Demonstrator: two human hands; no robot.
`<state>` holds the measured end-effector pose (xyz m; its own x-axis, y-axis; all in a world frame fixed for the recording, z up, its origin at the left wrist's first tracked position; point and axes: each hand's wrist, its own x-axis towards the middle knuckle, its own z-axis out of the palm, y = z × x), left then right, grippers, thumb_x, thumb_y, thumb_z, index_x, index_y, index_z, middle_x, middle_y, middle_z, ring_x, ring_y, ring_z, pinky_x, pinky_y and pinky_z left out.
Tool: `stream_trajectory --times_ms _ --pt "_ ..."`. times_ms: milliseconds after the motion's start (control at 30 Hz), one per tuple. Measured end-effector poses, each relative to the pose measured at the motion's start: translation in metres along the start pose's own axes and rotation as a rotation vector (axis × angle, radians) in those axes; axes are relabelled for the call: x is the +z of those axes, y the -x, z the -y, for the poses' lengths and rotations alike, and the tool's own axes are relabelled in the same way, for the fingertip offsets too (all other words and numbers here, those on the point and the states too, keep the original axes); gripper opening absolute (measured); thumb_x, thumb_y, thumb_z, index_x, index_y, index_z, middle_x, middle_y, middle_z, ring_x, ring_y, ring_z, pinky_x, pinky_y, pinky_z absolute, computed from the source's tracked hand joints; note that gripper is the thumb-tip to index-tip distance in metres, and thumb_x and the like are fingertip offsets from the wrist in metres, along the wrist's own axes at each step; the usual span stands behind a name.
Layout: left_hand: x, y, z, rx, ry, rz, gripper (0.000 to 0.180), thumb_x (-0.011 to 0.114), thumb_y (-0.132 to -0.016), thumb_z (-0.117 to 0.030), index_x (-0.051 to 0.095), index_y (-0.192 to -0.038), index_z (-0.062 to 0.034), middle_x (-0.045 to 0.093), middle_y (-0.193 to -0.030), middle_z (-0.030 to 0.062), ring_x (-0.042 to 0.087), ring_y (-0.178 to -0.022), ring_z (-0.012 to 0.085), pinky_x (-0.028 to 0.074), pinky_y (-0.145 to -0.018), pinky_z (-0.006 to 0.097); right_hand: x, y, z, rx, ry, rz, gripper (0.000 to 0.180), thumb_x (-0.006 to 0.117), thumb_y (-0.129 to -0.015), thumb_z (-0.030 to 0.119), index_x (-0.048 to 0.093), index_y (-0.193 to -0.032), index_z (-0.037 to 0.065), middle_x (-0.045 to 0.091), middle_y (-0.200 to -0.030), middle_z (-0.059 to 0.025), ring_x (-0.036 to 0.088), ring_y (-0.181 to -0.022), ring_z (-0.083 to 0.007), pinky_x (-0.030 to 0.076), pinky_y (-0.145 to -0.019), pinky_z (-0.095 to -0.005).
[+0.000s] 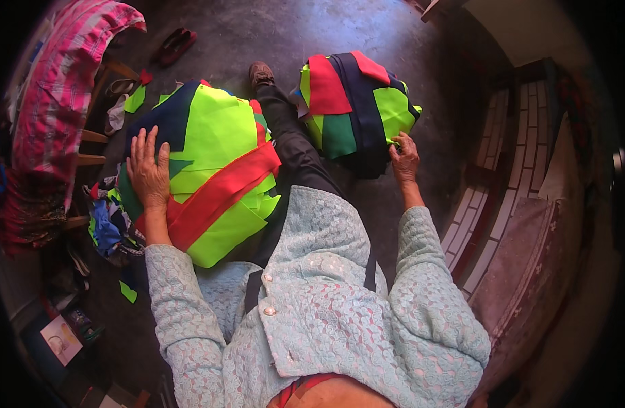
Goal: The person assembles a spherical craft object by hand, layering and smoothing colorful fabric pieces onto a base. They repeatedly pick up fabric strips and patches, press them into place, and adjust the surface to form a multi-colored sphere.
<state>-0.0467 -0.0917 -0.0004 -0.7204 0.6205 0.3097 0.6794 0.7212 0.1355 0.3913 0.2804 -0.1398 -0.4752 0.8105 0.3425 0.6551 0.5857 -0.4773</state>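
Observation:
Two rounded heaps of cut fabric pieces lie on either side of my outstretched leg. On the left heap point(220, 129), lime-yellow cloth covers most of the top, with a wide red strip point(220, 194) slanting across it and navy cloth at its upper left. My left hand point(149, 166) rests flat on that heap's left side, fingers extended. The smaller right heap point(336, 132) shows red, navy, green and lime pieces. At its right edge, my right hand point(404, 156) has thumb and fingers pinched on the edge of a lime fabric piece point(394, 112).
A pink checked cloth point(60, 88) hangs over wooden furniture at left. Beside the left heap sits a bundle of mixed scraps point(111, 221). A dark shoe point(175, 44) and lime scraps point(128, 292) lie on the floor. White-tiled steps or ledges point(513, 170) run along the right.

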Motion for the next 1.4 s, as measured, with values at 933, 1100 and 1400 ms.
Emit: stream_trajectory --times_ms 933,1100,1400 --pt "0.002 0.004 -0.006 -0.02 -0.001 -0.097 0.044 0.051 -0.093 -0.044 0.055 -0.132 -0.0256 0.048 -0.142 0.0027 0.039 -0.135 0.0242 0.029 -0.108 0.053 -0.066 -0.108 0.072 -0.05 -0.01 -0.329 0.014 0.058 -0.095 0.021 0.064 -0.097 0.009 0.066 -0.079 -0.011 0.063 -0.074 -0.023 0.049 -0.067 -0.0363" --pt "-0.004 0.0 -0.015 -0.029 0.061 -0.116 0.045 0.054 -0.09 -0.045 0.057 -0.129 -0.023 0.05 -0.14 0.006 0.041 -0.133 0.0273 0.027 -0.109 0.055 -0.085 -0.129 0.161 -0.222 -0.007 -0.134 0.01 0.058 -0.093 0.017 0.062 -0.095 0.008 0.066 -0.079 -0.0133 0.063 -0.072 -0.0347 0.048 -0.067 -0.0424" --pt "-0.008 0.005 -0.013 -0.061 0.081 -0.138 0.048 0.052 -0.09 -0.05 0.058 -0.128 -0.0219 0.05 -0.14 0.0054 0.04 -0.133 0.0259 0.026 -0.11 0.054 -0.09 -0.16 0.385 -0.64 -0.384 -0.46 0.01 0.06 -0.091 0.014 0.064 -0.096 0.007 0.066 -0.088 -0.0084 0.061 -0.085 -0.0257 0.042 -0.086 -0.0365"
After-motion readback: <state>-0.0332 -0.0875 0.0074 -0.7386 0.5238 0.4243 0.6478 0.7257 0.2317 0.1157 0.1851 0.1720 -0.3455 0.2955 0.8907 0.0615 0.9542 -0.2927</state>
